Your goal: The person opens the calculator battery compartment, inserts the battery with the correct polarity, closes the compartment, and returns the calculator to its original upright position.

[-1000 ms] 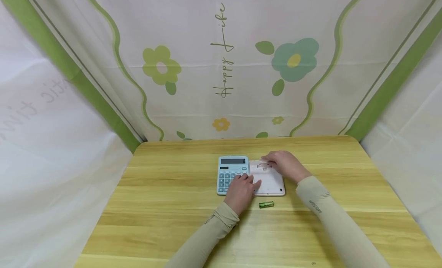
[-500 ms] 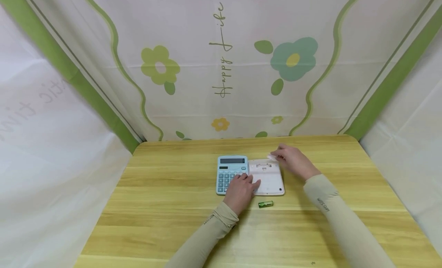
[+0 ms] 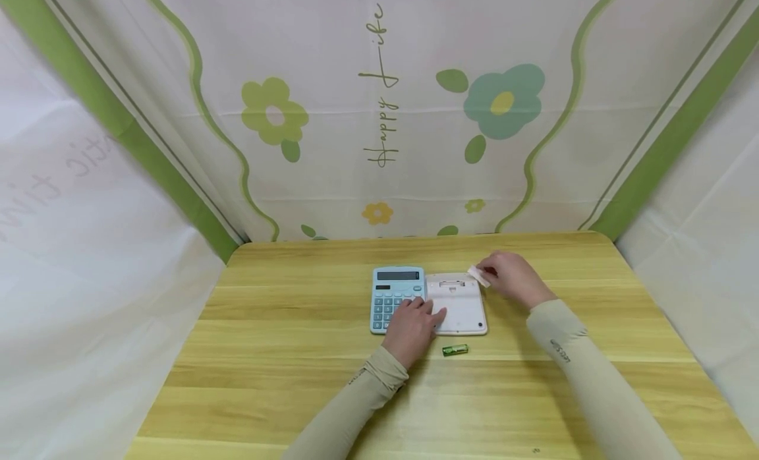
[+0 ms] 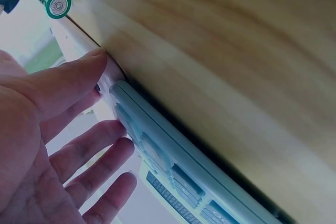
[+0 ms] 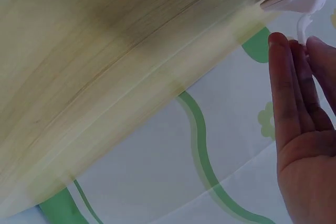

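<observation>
Your small white plastic piece (image 3: 479, 276) sits right of centre in the head view, at the upper right corner of a flat white plastic slab (image 3: 459, 315); you cannot tell whether the two touch. Your right hand (image 3: 511, 277) pinches it between thumb and fingers, a grip the right wrist view shows at its upper right.

The slab lies flat, with a narrow recess (image 3: 452, 284) near its upper edge and a small dark spot (image 3: 480, 325) at its lower right corner. Just beside it on the left is a light blue calculator with a dark display (image 3: 398, 275), keys facing up. Your left hand (image 3: 410, 331) lies across both, fingers spread and extended, gripping nothing; it blocks your view of the calculator's lower right keys and the slab's lower left.

Just below the slab, right of your left wrist, a green cylindrical battery (image 3: 455, 350) lies on its side on the yellow wood-grain bench (image 3: 255, 361). Beige sleeves (image 3: 584, 358) cover both your forearms, rising from the bottom edge. Behind the bench, a white curtain printed with flowers (image 3: 332, 38) fills the upper frame, bordered by slanting green bands (image 3: 133, 137) left and right.
</observation>
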`<action>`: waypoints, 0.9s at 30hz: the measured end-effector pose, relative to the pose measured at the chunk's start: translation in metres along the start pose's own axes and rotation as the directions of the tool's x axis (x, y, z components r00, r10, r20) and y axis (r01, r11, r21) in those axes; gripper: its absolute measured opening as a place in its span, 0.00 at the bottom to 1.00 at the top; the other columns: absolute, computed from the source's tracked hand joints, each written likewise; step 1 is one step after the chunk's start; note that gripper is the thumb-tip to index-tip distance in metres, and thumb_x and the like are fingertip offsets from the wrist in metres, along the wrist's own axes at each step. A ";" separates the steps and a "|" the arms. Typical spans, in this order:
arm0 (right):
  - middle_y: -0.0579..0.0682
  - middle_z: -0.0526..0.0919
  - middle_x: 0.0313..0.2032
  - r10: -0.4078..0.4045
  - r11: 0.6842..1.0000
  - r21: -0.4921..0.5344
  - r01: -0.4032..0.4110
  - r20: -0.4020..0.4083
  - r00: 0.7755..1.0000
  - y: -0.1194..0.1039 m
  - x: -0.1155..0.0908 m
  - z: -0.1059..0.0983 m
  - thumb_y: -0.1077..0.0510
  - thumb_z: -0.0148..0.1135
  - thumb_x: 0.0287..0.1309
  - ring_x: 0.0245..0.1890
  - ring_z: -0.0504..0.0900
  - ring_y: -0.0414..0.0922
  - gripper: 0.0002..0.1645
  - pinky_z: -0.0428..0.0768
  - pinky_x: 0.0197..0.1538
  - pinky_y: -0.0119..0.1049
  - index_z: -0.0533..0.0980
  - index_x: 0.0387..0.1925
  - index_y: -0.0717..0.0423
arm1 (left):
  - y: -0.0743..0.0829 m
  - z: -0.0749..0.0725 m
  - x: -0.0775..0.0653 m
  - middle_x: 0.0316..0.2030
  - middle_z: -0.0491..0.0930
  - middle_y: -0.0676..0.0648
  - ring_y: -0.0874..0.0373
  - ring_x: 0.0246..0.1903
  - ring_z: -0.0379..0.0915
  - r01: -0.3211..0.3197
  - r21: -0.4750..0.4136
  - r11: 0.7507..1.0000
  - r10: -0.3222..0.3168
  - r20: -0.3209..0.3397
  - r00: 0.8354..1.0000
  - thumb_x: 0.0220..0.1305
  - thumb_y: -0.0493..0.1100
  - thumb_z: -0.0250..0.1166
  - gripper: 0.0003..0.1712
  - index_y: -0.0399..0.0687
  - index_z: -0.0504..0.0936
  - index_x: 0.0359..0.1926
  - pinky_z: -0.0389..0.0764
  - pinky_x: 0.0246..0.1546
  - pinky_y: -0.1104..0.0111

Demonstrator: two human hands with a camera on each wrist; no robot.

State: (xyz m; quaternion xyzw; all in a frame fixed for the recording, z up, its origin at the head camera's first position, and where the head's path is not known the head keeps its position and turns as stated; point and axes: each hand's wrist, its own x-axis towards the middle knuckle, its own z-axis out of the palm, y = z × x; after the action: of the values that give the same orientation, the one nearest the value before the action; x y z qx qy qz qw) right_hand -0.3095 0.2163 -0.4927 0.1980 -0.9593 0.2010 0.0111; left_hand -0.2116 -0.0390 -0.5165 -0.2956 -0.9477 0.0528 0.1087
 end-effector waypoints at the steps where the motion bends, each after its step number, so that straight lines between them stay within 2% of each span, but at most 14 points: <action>1: 0.54 0.88 0.38 0.011 1.000 0.006 -0.011 0.002 1.000 0.000 0.000 0.000 0.63 0.69 0.64 0.37 0.84 0.48 0.10 0.84 0.47 0.50 0.87 0.46 0.61 | 0.000 0.000 0.000 0.49 0.87 0.54 0.57 0.50 0.80 0.001 0.000 1.000 -0.001 0.002 1.000 0.73 0.48 0.65 0.20 0.66 0.84 0.64 0.81 0.51 0.63; 10: 0.57 0.90 0.39 0.087 0.996 0.018 -0.087 0.021 0.996 0.003 -0.003 0.001 0.62 0.69 0.63 0.39 0.84 0.50 0.10 0.84 0.48 0.52 0.87 0.44 0.62 | 0.000 0.002 0.000 0.49 0.87 0.54 0.57 0.51 0.80 0.005 0.010 1.000 -0.005 0.018 1.000 0.73 0.49 0.64 0.21 0.66 0.83 0.65 0.81 0.52 0.64; 17: 0.59 0.89 0.41 0.098 0.994 0.034 -0.101 0.067 0.993 0.007 -0.006 0.007 0.62 0.70 0.63 0.41 0.84 0.52 0.09 0.83 0.49 0.52 0.88 0.43 0.63 | -0.001 0.002 -0.001 0.48 0.87 0.54 0.57 0.49 0.80 0.003 0.018 1.000 -0.004 0.016 1.000 0.73 0.50 0.65 0.21 0.66 0.83 0.65 0.81 0.50 0.64; 27: 0.58 0.90 0.38 0.120 0.992 0.022 -0.123 0.097 0.988 0.011 -0.009 0.007 0.63 0.71 0.62 0.39 0.86 0.52 0.07 0.84 0.49 0.53 0.88 0.39 0.64 | 0.001 0.000 0.000 0.49 0.87 0.53 0.57 0.50 0.80 0.008 0.003 1.000 -0.008 0.009 1.000 0.73 0.49 0.65 0.21 0.66 0.83 0.64 0.81 0.51 0.64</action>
State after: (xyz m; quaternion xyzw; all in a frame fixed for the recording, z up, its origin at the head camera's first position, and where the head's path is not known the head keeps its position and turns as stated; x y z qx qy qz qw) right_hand -0.3053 0.2258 -0.5040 0.1487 -0.9662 0.2047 -0.0497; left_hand -0.2107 -0.0382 -0.5170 -0.2913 -0.9492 0.0552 0.1052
